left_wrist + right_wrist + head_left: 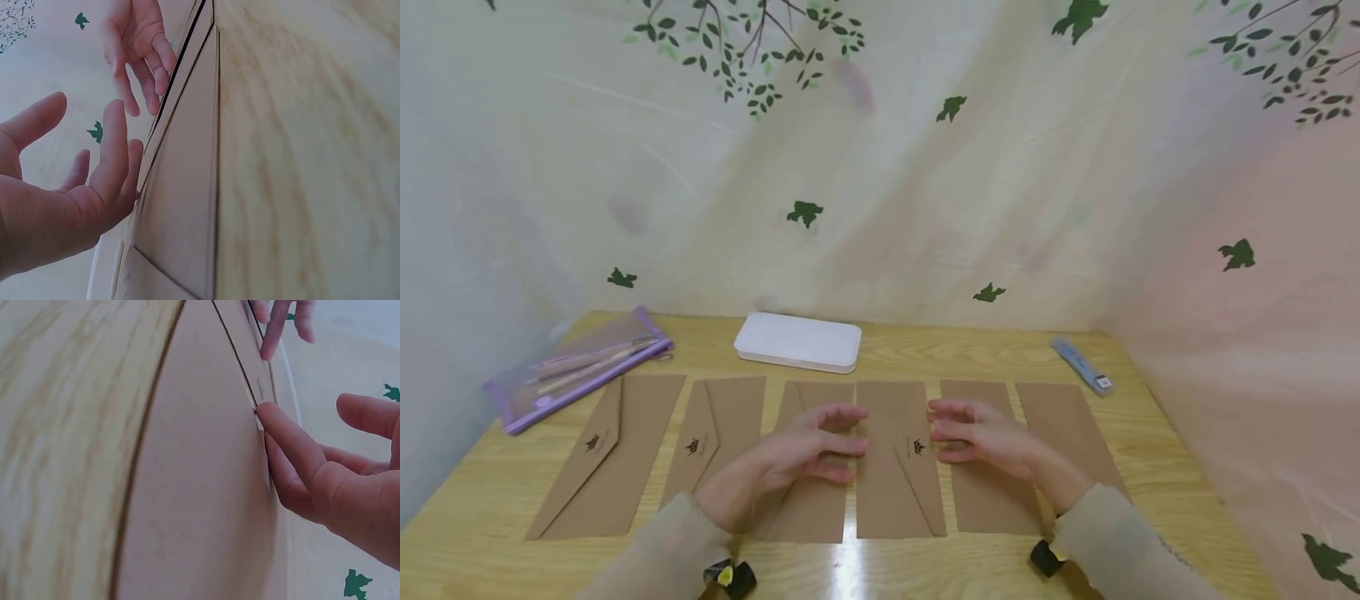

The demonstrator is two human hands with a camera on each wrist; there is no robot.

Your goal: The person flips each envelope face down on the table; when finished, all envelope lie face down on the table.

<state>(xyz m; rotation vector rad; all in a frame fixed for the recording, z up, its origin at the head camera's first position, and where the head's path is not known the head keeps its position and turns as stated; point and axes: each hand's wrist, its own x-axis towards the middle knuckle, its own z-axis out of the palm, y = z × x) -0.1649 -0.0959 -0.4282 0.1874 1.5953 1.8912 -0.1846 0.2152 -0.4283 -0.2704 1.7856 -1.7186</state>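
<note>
Several brown paper envelopes lie in a row on the wooden table. My left hand [805, 446] is over one envelope [820, 517], its fingertips by the left edge of the neighbouring envelope [880, 475], which bears a black crown print on its flap. Over a plain envelope [996, 504] is my right hand [988, 437], fingertips close to that crown envelope's right edge. Both hands hold nothing, their fingers loosely bent and pointing toward each other. In the right wrist view, the right hand's fingertips [265, 411] appear at an envelope's surface; whether they touch it I cannot tell.
Two crown-printed envelopes [651, 458] [741, 417] lie at the left, another plain one [1063, 425] at the right. Behind the row are a purple-edged zip pouch [583, 358] with pencils, a white case [797, 342] and a blue packet [1081, 365]. A patterned curtain [880, 183] hangs behind.
</note>
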